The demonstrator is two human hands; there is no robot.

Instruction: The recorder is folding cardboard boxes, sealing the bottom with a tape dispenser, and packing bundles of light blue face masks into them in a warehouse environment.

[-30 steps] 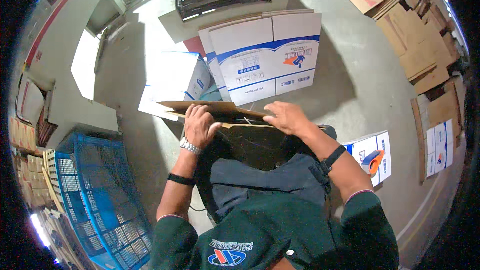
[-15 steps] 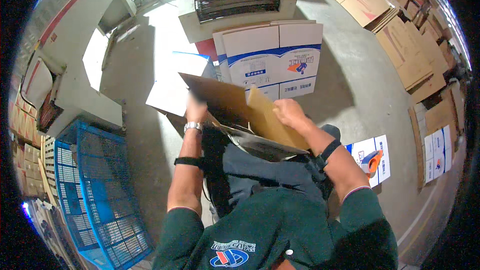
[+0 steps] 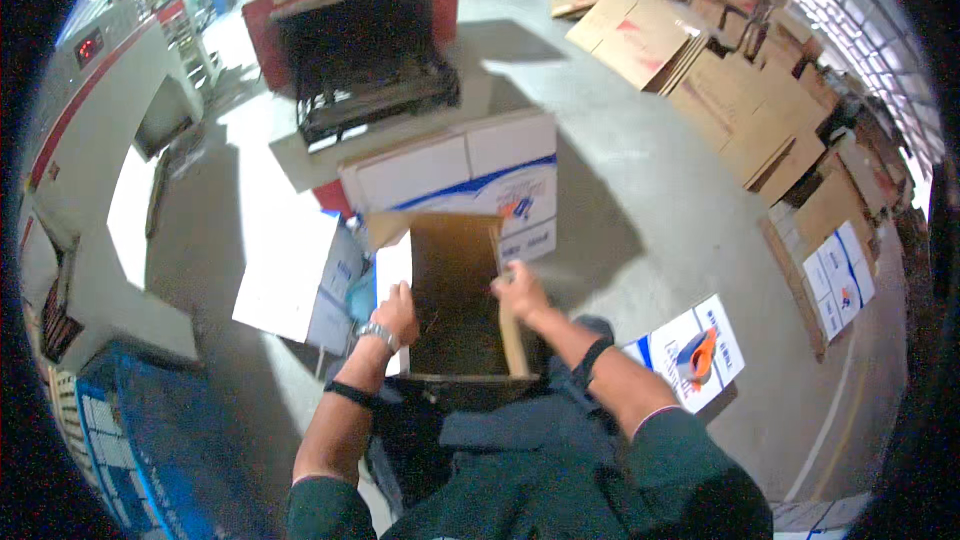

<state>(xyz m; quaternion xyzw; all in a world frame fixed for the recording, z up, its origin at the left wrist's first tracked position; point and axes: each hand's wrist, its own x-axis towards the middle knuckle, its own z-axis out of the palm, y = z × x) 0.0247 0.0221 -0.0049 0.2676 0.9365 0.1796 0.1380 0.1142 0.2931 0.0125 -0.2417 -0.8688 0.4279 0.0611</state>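
Note:
A cardboard box (image 3: 455, 250) stands in front of my lap, its top open and its brown inside facing up. Its left side is white outside. My left hand (image 3: 396, 316), with a metal watch on the wrist, grips the left edge of the box. My right hand (image 3: 519, 291) is closed around the upright right edge. The lower ends of its fingers are hidden behind the board. Just beyond the box, a stack of flat white cartons (image 3: 510, 145) with a blue band leans against a machine base. Left of the box sits another white carton (image 3: 285, 285).
An orange and blue tape dispenser (image 3: 697, 355) lies on a flat white carton (image 3: 722, 325) on the floor to the right. Piles of brown cardboard (image 3: 740, 105) line the far right. A blue crate (image 3: 125, 440) and a pale machine (image 3: 100, 170) stand left.
The folded carton has been opened out into a square box with its inside showing. Both hands have shifted on its edges. The head view has turned rightward and tilted up.

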